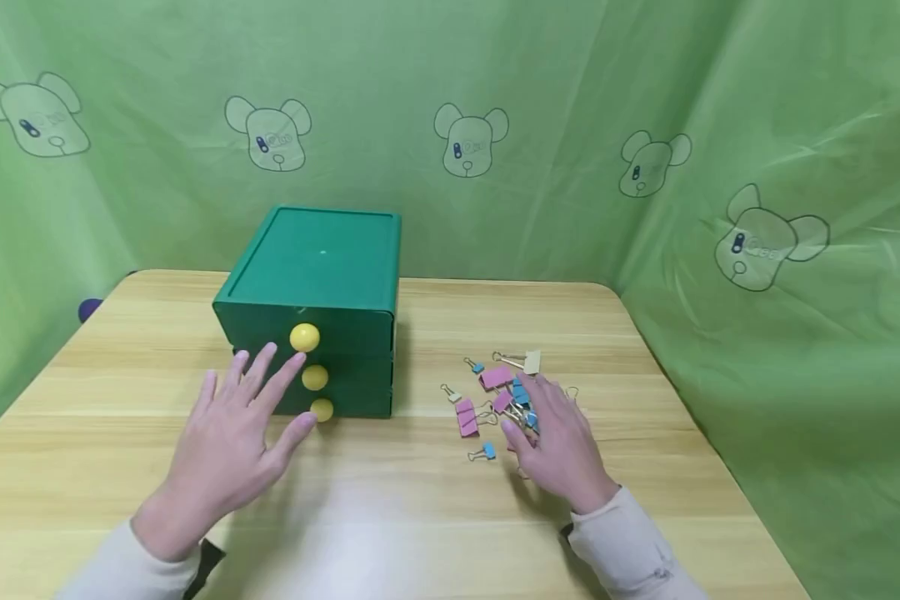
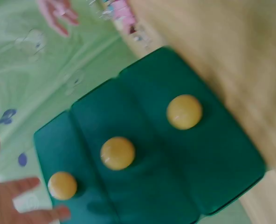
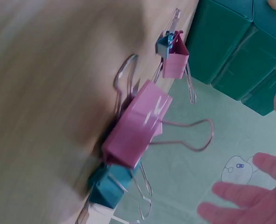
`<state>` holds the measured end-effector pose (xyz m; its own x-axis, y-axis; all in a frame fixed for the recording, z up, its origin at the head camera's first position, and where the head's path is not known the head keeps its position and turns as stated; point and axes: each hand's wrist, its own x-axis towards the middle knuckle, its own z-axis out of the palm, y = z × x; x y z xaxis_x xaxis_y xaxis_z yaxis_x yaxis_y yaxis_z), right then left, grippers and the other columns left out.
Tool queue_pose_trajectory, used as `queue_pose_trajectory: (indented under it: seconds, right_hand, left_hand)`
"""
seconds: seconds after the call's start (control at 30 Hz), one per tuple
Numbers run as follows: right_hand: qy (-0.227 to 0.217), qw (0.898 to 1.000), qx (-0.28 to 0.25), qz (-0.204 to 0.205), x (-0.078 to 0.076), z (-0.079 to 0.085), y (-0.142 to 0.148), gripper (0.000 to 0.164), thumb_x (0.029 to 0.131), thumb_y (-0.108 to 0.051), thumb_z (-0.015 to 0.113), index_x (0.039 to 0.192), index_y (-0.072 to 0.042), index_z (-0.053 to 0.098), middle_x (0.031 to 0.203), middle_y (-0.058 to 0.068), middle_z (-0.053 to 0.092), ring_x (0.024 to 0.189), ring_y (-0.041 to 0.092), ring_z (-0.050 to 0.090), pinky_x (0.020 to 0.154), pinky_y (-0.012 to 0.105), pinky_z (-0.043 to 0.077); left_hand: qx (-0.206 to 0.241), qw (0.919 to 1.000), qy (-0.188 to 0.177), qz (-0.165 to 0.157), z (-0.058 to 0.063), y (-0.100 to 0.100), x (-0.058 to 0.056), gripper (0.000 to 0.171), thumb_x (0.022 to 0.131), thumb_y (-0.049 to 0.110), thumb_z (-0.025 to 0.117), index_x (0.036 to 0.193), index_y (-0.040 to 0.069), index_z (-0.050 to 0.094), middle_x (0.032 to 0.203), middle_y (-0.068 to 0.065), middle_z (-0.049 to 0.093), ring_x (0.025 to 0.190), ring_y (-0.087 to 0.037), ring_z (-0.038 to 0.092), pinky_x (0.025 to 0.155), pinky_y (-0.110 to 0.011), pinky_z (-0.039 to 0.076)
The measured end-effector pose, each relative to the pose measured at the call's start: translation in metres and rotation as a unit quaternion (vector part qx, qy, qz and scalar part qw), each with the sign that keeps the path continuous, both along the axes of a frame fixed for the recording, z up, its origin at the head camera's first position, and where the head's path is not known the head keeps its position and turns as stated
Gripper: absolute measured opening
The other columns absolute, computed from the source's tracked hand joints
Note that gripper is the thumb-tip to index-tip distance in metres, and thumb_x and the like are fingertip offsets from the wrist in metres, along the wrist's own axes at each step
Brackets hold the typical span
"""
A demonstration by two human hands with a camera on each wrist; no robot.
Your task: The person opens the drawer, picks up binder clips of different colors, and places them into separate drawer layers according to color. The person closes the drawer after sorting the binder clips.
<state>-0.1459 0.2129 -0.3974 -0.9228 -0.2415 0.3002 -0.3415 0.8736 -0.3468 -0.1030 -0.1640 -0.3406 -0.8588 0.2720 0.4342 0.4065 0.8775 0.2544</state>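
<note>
A green drawer box with three yellow round knobs stands on the wooden table. My left hand, fingers spread, is in front of its drawers and holds nothing. Its fingertips come close to the top knob, and the thumb overlaps the bottom knob in the head view. All the drawers are closed. To the right lies a loose pile of binder clips in pink, blue and cream. My right hand hovers over this pile with nothing in its grasp, hiding part of it. A large pink binder clip shows below it in the right wrist view.
A small blue binder clip lies at the pile's near side, and a cream one at its far side. Green curtains with bear drawings surround the wooden table at the back and sides.
</note>
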Motion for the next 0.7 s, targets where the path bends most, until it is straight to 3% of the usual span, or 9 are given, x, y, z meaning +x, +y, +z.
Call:
queue_pose_trajectory:
  seconds: [0.1,0.17,0.27,0.37,0.5,0.57,0.6,0.63,0.7]
  right_hand:
    - [-0.015,0.998,-0.057,0.032,-0.006,0.002,-0.004,0.068,0.094,-0.028,0.062,0.153,-0.018,0.029,0.148,0.018,0.041,0.135,0.041,0.036,0.107,0.061,0.026]
    - [-0.026,0.994,-0.095,0.055,-0.009,0.005,-0.009,0.068,0.093,-0.026,0.063,0.152,-0.021,0.029,0.144,0.014,0.047,0.132,0.037,0.042,0.105,0.060,0.031]
    - [-0.050,0.984,-0.148,0.090,-0.013,0.010,-0.019,0.065,0.093,-0.024,0.065,0.149,-0.021,0.033,0.136,0.014,0.055,0.124,0.034,0.051,0.100,0.057,0.038]
    - [-0.087,0.969,-0.197,0.119,-0.016,0.016,-0.030,0.063,0.093,-0.025,0.065,0.148,-0.022,0.035,0.132,0.013,0.058,0.120,0.032,0.055,0.100,0.052,0.041]
    - [-0.129,0.945,-0.249,0.165,-0.018,0.026,-0.046,0.063,0.093,-0.024,0.064,0.148,-0.022,0.034,0.129,0.012,0.059,0.117,0.029,0.058,0.099,0.048,0.043]
    - [-0.140,0.935,-0.261,0.196,-0.020,0.032,-0.056,0.063,0.093,-0.021,0.064,0.148,-0.021,0.033,0.128,0.011,0.060,0.114,0.028,0.059,0.097,0.047,0.045]
    - [-0.142,0.931,-0.262,0.211,-0.021,0.034,-0.061,0.063,0.093,-0.019,0.064,0.148,-0.021,0.033,0.127,0.010,0.060,0.113,0.026,0.060,0.095,0.047,0.046]
    - [-0.142,0.929,-0.260,0.224,-0.022,0.037,-0.067,0.063,0.093,-0.018,0.064,0.148,-0.021,0.033,0.127,0.009,0.061,0.113,0.025,0.060,0.094,0.045,0.047]
    - [-0.137,0.923,-0.255,0.253,-0.025,0.041,-0.078,0.065,0.092,-0.016,0.064,0.148,-0.019,0.033,0.127,0.010,0.061,0.112,0.023,0.061,0.093,0.043,0.048]
  left_hand:
    - [0.043,0.9903,0.072,-0.111,0.007,-0.006,-0.009,0.059,0.098,0.049,0.049,0.141,0.010,0.049,0.143,-0.016,0.049,0.129,-0.037,0.046,0.110,-0.046,0.031]
    - [0.085,0.9666,0.137,-0.199,0.011,-0.010,-0.019,0.056,0.098,0.046,0.051,0.132,0.002,0.057,0.134,-0.013,0.058,0.124,-0.026,0.054,0.105,-0.033,0.038]
    - [0.152,0.9196,0.224,-0.285,0.021,-0.012,-0.034,0.054,0.098,0.041,0.054,0.118,-0.008,0.063,0.124,-0.012,0.064,0.120,-0.015,0.057,0.100,-0.021,0.040]
    - [0.245,0.8657,0.299,-0.319,0.036,-0.013,-0.049,0.046,0.095,0.030,0.062,0.107,-0.014,0.064,0.113,-0.016,0.068,0.111,-0.012,0.062,0.092,-0.023,0.047]
    - [0.386,0.7873,0.320,-0.359,0.053,-0.021,-0.069,0.030,0.088,0.007,0.068,0.096,-0.021,0.061,0.096,-0.024,0.070,0.095,-0.017,0.069,0.082,-0.021,0.052]
    - [0.438,0.7621,0.311,-0.361,0.056,-0.029,-0.082,0.022,0.083,-0.005,0.066,0.094,-0.023,0.059,0.094,-0.024,0.070,0.092,-0.020,0.070,0.080,-0.022,0.053]
    - [0.455,0.7592,0.303,-0.353,0.056,-0.035,-0.089,0.020,0.081,-0.008,0.064,0.094,-0.023,0.059,0.095,-0.023,0.070,0.092,-0.020,0.069,0.080,-0.022,0.053]
    - [0.466,0.7629,0.291,-0.341,0.056,-0.040,-0.095,0.020,0.080,-0.011,0.062,0.095,-0.023,0.060,0.098,-0.022,0.070,0.093,-0.020,0.069,0.082,-0.023,0.052]
    - [0.470,0.7856,0.261,-0.306,0.054,-0.050,-0.108,0.022,0.079,-0.012,0.057,0.098,-0.023,0.060,0.106,-0.017,0.070,0.100,-0.020,0.067,0.088,-0.025,0.051]
